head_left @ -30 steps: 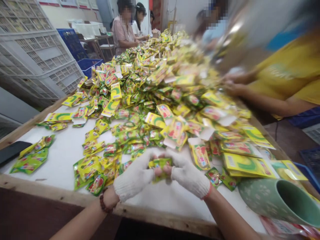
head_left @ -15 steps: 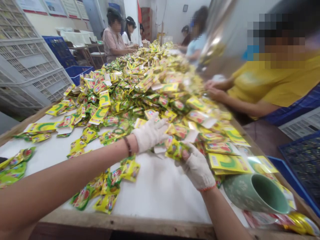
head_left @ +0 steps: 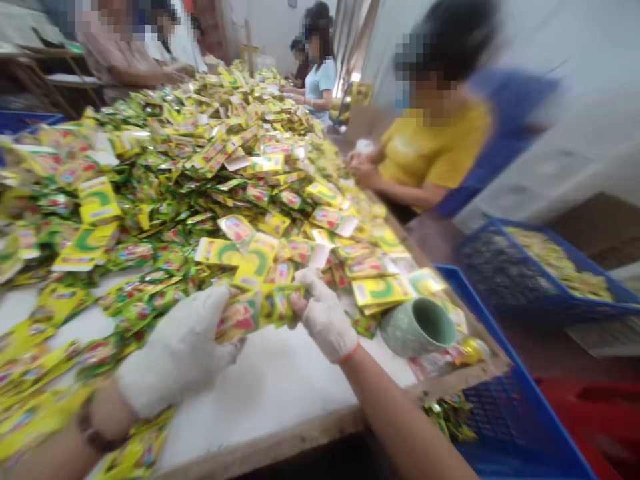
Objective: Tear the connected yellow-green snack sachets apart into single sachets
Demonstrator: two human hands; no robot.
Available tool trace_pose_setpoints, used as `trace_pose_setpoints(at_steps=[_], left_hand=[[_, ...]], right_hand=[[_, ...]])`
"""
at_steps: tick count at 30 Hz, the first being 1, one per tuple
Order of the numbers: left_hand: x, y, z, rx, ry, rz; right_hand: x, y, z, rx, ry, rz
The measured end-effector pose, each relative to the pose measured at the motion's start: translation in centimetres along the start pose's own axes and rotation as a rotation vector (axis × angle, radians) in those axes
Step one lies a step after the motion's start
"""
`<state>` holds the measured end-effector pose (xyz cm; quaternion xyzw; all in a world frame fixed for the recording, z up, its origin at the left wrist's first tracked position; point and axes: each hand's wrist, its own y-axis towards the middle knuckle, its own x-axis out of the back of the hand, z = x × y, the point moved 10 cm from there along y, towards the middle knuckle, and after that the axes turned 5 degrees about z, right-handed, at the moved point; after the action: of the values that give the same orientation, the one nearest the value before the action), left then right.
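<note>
My left hand [head_left: 175, 350], in a white glove, grips a small flat printed carton [head_left: 241, 316] with a red fruit picture. My right hand [head_left: 327, 320], in a white fingertip-less glove, pinches yellow-green candy packets [head_left: 280, 304] against the carton's right end. Whether the packets are inside the carton or only touching it I cannot tell. Behind both hands rises a big pile of green and yellow packets and cartons [head_left: 255, 257]. Loose packets [head_left: 137, 447] lie below my left wrist.
A pale green cup [head_left: 400, 330] lies on its side at the right table edge [head_left: 480, 373]. Below that edge is a blue crate [head_left: 530, 407] with packets inside. A person in a yellow shirt [head_left: 425, 150] sits along the right side; other people work further back.
The view has swung right. My left hand, spread over the pile before, now grips a carton and has brought it to the packets in my right hand.
</note>
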<state>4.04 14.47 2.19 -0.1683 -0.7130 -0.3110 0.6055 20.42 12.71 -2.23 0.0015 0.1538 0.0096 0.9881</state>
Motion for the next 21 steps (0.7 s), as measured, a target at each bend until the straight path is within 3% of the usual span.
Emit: trace_pose_setpoints(at_steps=[2, 5, 11, 16, 21], left_hand=[[-0.2, -2.5, -0.2, 0.082, 0.026, -0.053], [-0.9, -4.5, -0.8, 0.145, 0.051, -0.083], [-1.6, -5.1, -1.6, 0.145, -0.057, -0.083], [-1.6, -5.3, -2.3, 0.07, -0.219, -0.059], [-2.3, -5.7, -1.2, 0.234, -0.263, -0.074]], right_hand=[[-0.4, -0.2, -0.1, -0.005, -0.135, 0.009], [-1.7, -0.4, -0.3, 0.02, -0.277, 0.083], [-3.6, -1.0, -1.3, -0.018, -0.416, 0.202], [-3.0, -1.2, -1.3, -0.013, -0.603, 0.144], [-4.7, -1.8, 0.6, 0.166, -0.854, 0.076]])
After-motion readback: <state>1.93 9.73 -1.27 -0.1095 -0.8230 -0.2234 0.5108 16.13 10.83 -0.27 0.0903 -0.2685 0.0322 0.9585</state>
